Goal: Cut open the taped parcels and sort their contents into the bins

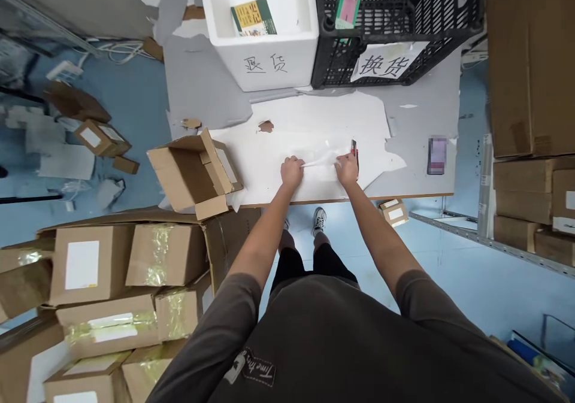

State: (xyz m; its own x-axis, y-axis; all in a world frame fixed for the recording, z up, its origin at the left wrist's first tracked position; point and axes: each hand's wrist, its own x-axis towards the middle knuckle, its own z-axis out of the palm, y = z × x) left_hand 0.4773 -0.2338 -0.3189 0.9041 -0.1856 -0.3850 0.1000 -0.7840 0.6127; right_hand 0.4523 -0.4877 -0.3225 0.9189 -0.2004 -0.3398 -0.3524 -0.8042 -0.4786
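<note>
head | from above | faces steeply down | hands point(292, 173) point(347, 169) fairly near

With the view centre as the dial centre, a white foam box point(265, 47) containing a green-and-yellow book point(254, 18) is located at 12 o'clock; a black plastic crate point(335, 61), fitted with a handwritten paper label point(390, 60) and containing a green-and-pink item point(349, 5), adjoins it at 1 o'clock. A smartphone point(436, 155) lies on the bench at 3 o'clock, with a large brown carton point(530, 67) at 2 o'clock. Taped cartons point(112, 259) are stacked at 8 o'clock, and small boxes point(102, 138) lie at 9 o'clock above the blue floor point(148, 181).
</note>
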